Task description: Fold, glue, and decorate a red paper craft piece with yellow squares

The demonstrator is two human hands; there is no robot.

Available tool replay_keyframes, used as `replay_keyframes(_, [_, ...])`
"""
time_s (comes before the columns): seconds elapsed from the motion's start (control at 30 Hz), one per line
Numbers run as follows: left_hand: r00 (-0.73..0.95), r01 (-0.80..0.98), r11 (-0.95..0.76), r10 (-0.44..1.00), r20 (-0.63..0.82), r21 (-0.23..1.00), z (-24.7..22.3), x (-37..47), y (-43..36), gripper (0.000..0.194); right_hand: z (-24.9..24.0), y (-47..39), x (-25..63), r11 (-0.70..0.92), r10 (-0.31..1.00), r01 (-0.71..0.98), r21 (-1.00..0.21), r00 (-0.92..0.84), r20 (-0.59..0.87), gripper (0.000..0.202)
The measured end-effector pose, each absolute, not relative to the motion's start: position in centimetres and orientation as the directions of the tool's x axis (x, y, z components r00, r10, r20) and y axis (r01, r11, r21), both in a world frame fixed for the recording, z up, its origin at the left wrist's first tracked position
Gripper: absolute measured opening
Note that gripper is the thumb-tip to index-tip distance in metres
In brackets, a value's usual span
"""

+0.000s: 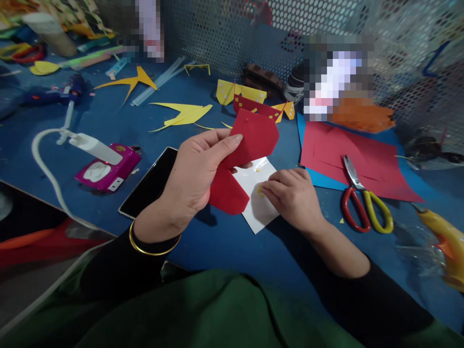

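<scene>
My left hand (197, 171) pinches a red paper butterfly cutout (255, 137) between thumb and fingers, holding it above the table with its two wings spread. Below and to the right lies a white paper sheet (256, 212) with several tiny yellow paper bits (260, 189) on it. My right hand (293, 195) is closed over that sheet, its fingertips pressed together at the yellow bits. Whether a bit is between those fingertips is too small to see. Behind the cutout stand a dark red butterfly (250, 106) with yellow squares and a yellow butterfly (226, 92) with pale dots.
Red-and-yellow-handled scissors (357, 193) lie by red paper sheets (373, 166) on the right, near a yellow glue gun (445, 246). On the left are a tablet (145, 188), a magenta power socket (108, 169) with a white cable, and a blue glue gun (54, 96). Mesh panels close off the back.
</scene>
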State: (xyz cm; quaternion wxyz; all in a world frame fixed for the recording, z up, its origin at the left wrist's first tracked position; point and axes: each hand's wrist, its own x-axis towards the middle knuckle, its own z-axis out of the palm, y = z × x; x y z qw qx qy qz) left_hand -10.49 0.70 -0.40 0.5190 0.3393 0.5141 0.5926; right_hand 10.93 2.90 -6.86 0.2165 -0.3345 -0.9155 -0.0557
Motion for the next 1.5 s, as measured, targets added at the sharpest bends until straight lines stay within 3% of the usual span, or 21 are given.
replay_keyframes(0.1, [-0.228, -0.270, 0.068, 0.965, -0.132, 0.960, -0.4, -10.5, 0.7, 0.016, -6.8, 2.9, 10.8, 0.797, 0.476, 0.587, 0.142, -0.755, 0.452, 0.015])
replay_keyframes(0.2, [-0.213, -0.261, 0.078, 0.967, -0.137, 0.962, -0.4, -10.6, 0.7, 0.016, -6.8, 2.8, 10.8, 0.803, 0.402, 0.545, 0.243, -0.795, 0.453, 0.015])
replay_keyframes(0.57, [-0.173, -0.250, 0.091, 0.976, -0.136, 0.964, -0.2, -10.6, 0.7, 0.012, -6.8, 3.0, 10.5, 0.783, 0.418, 0.559, 0.272, -0.797, 0.436, 0.023])
replay_keyframes(0.83, [-0.149, -0.256, 0.097, 0.979, -0.138, 0.962, 0.1, -10.5, 0.5, 0.014, -7.4, 3.3, 10.6, 0.717, 0.671, 0.684, -0.138, -0.623, 0.402, 0.021])
replay_keyframes(0.93, [-0.138, -0.260, 0.117, 0.978, -0.157, 0.959, 0.3, -10.5, 0.5, 0.017, -7.5, 3.6, 10.4, 0.615, 0.787, 0.701, -0.361, -0.524, 0.324, 0.016])
replay_keyframes(1.0, [-0.128, -0.270, 0.126, 0.978, -0.165, 0.955, 0.2, -10.5, 0.5, 0.016, -7.5, 3.7, 10.3, 0.564, 0.825, 0.697, -0.443, -0.497, 0.269, 0.014])
replay_keyframes(1.5, [-0.085, -0.354, 0.110, 0.985, -0.150, 0.929, -0.1, -10.6, 0.4, 0.019, -7.6, 4.0, 10.0, 0.392, 0.899, 0.590, -0.706, -0.409, 0.158, 0.007])
